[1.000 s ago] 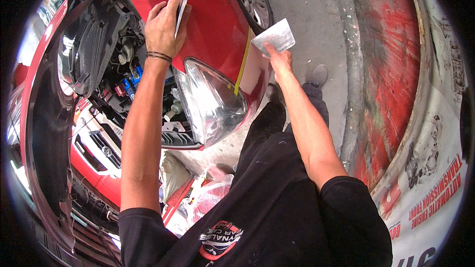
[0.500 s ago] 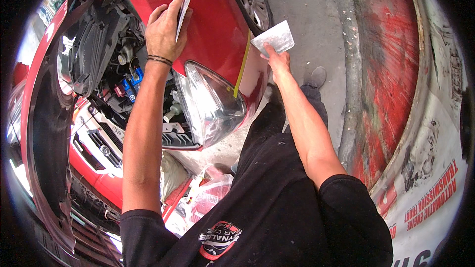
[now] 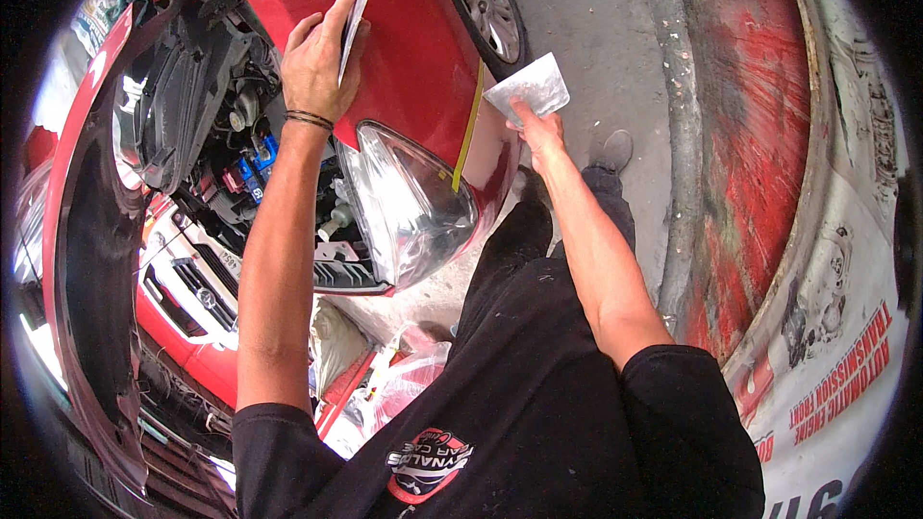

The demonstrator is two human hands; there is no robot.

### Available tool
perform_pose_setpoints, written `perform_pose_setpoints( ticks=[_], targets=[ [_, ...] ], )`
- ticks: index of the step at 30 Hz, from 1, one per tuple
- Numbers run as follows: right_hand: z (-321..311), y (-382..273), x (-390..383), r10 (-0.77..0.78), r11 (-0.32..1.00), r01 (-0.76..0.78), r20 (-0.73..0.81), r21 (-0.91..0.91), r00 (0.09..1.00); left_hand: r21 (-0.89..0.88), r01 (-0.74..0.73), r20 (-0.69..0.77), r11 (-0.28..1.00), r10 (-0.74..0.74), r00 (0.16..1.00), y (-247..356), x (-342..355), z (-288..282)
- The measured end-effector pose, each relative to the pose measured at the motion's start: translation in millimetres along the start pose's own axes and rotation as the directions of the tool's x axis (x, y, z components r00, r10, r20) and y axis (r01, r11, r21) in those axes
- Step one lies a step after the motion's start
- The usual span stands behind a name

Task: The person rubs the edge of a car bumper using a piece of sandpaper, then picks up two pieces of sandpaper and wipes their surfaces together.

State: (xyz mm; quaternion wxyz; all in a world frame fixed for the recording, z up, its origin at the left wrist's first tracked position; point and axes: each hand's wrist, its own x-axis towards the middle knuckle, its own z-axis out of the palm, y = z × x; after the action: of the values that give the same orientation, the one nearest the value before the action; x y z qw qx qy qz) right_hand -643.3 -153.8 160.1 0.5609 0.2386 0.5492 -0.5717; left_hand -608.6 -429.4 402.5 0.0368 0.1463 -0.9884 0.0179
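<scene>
My left hand [image 3: 315,67] is closed on a thin, flat putty spreader [image 3: 358,24], seen almost edge-on, above the red fender [image 3: 409,62]. In my right hand [image 3: 540,137] is a rectangular, whitish-grey putty spreader [image 3: 538,85], its flat face smeared and turned up. My thumb presses on that face, and the other fingers are mostly hidden beneath. This second spreader hangs beside the front wheel [image 3: 486,5], apart from the car. Yellow-green masking tape [image 3: 469,127] runs down the bodywork between the two hands, ending at the clear headlight [image 3: 409,207].
At left, the engine bay [image 3: 236,125] lies exposed beside a raised red hood [image 3: 72,163]. Another red vehicle with a white grille [image 3: 197,293] stands close by. Plastic-wrapped items [image 3: 409,375] sit below the headlight. A raised curb [image 3: 683,135] edges the grey floor at right.
My right hand and its spreader have dropped slightly, and the spreader has turned a little. My left hand stays nearly in place, still holding its spreader.
</scene>
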Motion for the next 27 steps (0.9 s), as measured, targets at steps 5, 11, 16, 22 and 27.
perform_pose_setpoints(
  ticks=[5,11,16,22,27],
  targets=[
    [7,7,3,-0.115,0.977,0.12,-0.036,0.174,0.993,-0.004,-0.007,-0.022,1.0,0.007,1.0,1,1,3],
    [10,-7,2,0.008,0.999,-0.006,-0.065,0.04,0.998,-0.018,-0.004,-0.009,1.0,0.003,1.0,0,0,1],
    [9,-1,3,-0.025,0.996,0.029,-0.05,0.08,0.998,-0.031,0.017,0.01,0.999,-0.017,1.0,-1,-1,2],
    [7,5,7,0.017,0.997,-0.014,-0.042,0.073,0.999,-0.016,0.004,0.005,1.0,-0.004,1.0,0,-2,0],
    [2,5,8,0.04,0.998,-0.038,-0.032,0.056,0.999,-0.011,-0.01,-0.002,1.0,0.01,1.0,1,1,0]
  ],
)
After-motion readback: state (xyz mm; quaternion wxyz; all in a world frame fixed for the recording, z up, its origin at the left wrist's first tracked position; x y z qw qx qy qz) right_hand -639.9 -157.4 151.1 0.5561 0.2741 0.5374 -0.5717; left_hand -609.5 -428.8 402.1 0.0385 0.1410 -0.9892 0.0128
